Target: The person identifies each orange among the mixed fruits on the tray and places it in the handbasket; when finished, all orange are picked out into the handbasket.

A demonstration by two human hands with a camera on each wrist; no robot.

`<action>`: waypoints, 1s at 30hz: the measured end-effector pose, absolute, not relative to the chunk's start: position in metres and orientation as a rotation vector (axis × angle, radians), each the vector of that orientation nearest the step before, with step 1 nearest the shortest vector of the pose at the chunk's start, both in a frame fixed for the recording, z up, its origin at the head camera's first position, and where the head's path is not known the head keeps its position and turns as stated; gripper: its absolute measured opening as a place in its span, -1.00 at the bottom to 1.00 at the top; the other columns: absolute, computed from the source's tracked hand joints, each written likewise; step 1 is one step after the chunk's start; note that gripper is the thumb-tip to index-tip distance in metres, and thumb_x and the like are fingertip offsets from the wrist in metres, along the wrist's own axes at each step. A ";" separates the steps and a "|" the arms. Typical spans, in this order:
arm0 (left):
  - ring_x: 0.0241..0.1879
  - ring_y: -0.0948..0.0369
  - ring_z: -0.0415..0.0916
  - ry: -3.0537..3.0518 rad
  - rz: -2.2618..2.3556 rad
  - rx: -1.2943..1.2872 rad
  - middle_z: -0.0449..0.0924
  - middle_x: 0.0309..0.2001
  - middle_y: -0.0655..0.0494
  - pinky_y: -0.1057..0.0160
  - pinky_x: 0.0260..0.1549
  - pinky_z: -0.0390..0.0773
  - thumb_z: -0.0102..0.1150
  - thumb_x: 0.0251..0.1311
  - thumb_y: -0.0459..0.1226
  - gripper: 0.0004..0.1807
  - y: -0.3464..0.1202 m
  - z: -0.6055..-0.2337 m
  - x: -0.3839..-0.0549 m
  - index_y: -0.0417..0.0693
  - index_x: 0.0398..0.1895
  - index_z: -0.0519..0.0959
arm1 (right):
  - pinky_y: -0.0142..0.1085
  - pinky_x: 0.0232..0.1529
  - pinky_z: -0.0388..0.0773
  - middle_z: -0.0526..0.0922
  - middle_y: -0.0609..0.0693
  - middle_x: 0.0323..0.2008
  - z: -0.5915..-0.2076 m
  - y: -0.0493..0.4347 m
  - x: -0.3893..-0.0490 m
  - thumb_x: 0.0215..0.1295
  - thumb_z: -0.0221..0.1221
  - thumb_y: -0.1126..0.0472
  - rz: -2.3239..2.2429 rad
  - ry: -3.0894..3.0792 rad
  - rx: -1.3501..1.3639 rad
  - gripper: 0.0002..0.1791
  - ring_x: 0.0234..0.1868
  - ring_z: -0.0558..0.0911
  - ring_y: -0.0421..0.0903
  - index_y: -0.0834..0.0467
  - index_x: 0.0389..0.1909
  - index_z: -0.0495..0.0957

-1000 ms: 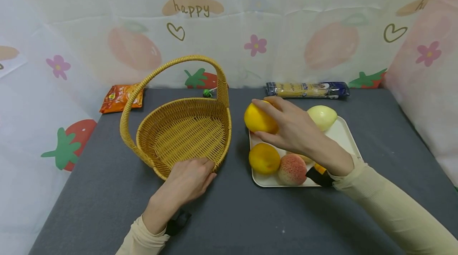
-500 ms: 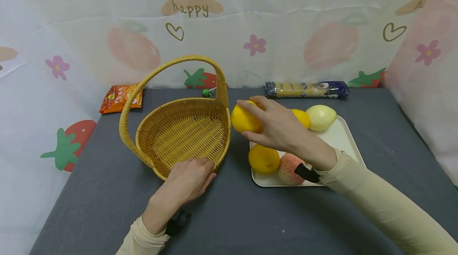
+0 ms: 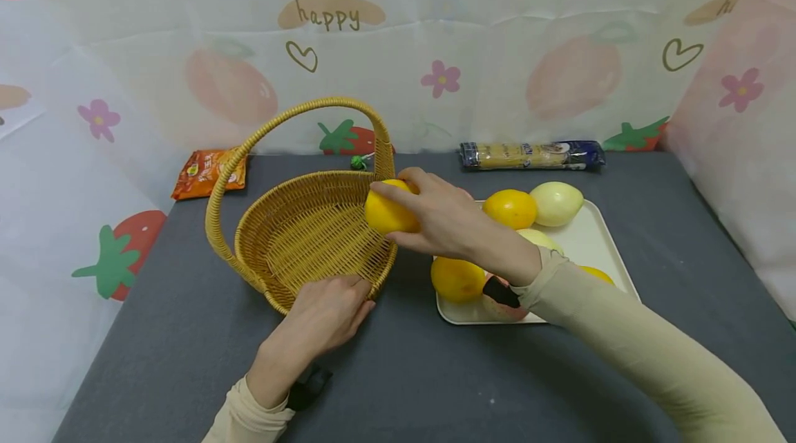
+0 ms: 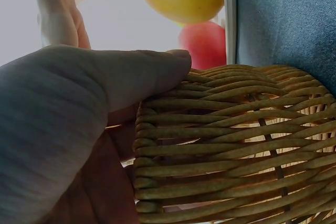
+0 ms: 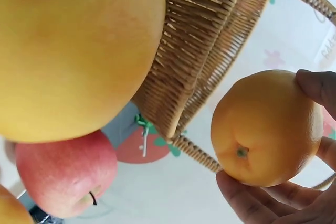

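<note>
- The orange (image 3: 387,212) is in the right hand (image 3: 450,215), at mid-frame in the head view, overlapping the basket's right rim.
- The right fingers and thumb curl round opposite sides of it, spread to the fruit's width; that likely keeps a smooth round skin from slipping.
- Being nearly round, it shows no clear long axis; in the right wrist view its stem dimple faces the camera, low and left on the fruit.
- The basket (image 3: 323,232) stands left of centre, its mouth upward; its handle (image 3: 338,102) arches from left to upper right.
- The left hand (image 3: 326,312) pinches the basket's rim at its lower edge, seemingly to steady it.
- Right of centre, the tray (image 3: 597,236) holds more fruit; its raised edge probably stops rolling.
- At the back of the counter (image 3: 404,388) lie a packet (image 3: 200,175), upper left, and a long pack (image 3: 531,155), upper right, running across the frame.
</note>
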State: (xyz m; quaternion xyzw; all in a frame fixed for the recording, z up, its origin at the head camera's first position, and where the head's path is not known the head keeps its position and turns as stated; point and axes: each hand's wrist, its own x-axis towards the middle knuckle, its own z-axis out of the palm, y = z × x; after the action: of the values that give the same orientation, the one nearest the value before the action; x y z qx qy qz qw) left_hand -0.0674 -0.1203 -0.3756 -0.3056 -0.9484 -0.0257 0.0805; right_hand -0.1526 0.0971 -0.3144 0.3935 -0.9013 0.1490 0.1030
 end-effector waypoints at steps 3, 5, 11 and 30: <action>-0.64 0.25 0.42 -2.842 -0.075 -0.917 0.42 -0.60 0.20 0.28 -0.70 0.35 0.31 0.18 -0.14 -0.72 -0.120 -0.376 -0.067 0.05 -0.58 0.44 | -0.14 -0.09 0.60 0.44 0.18 0.18 -0.315 0.089 -0.155 0.23 0.27 -0.08 0.428 -2.653 1.186 -0.30 0.02 0.56 0.08 -0.10 0.39 0.33; -0.63 0.25 0.43 -2.843 -0.075 -0.918 0.42 -0.60 0.21 0.28 -0.70 0.35 0.31 0.18 -0.14 -0.73 -0.120 -0.376 -0.068 0.06 -0.57 0.45 | -0.15 -0.09 0.60 0.44 0.18 0.18 -0.316 0.084 -0.156 0.23 0.28 -0.07 0.420 -2.644 1.201 -0.30 0.02 0.56 0.08 -0.10 0.39 0.33; -0.62 0.24 0.45 -2.840 -0.081 -0.919 0.44 -0.59 0.21 0.28 -0.70 0.36 0.32 0.17 -0.14 -0.74 -0.120 -0.376 -0.068 0.05 -0.56 0.46 | -0.17 -0.14 0.59 0.43 0.18 0.17 -0.319 0.074 -0.160 0.23 0.28 -0.06 0.399 -2.638 1.227 -0.30 -0.02 0.56 0.09 -0.09 0.39 0.32; -0.64 0.23 0.43 -2.849 -0.073 -0.921 0.44 -0.59 0.20 0.27 -0.70 0.37 0.30 0.19 -0.14 -0.74 -0.120 -0.376 -0.068 0.04 -0.55 0.46 | -0.15 0.09 0.54 0.55 0.08 0.13 -0.326 0.048 -0.173 0.19 0.30 -0.14 0.154 -2.675 1.291 -0.28 0.04 0.56 0.05 -0.02 0.35 0.35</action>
State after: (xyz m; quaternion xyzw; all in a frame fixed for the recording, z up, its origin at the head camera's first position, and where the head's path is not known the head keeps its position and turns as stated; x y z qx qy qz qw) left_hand -0.0682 -0.1200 -0.3757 -0.3068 -0.9486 -0.0242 0.0732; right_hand -0.1733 0.0481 -0.3257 0.4326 -0.8962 0.0517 0.0838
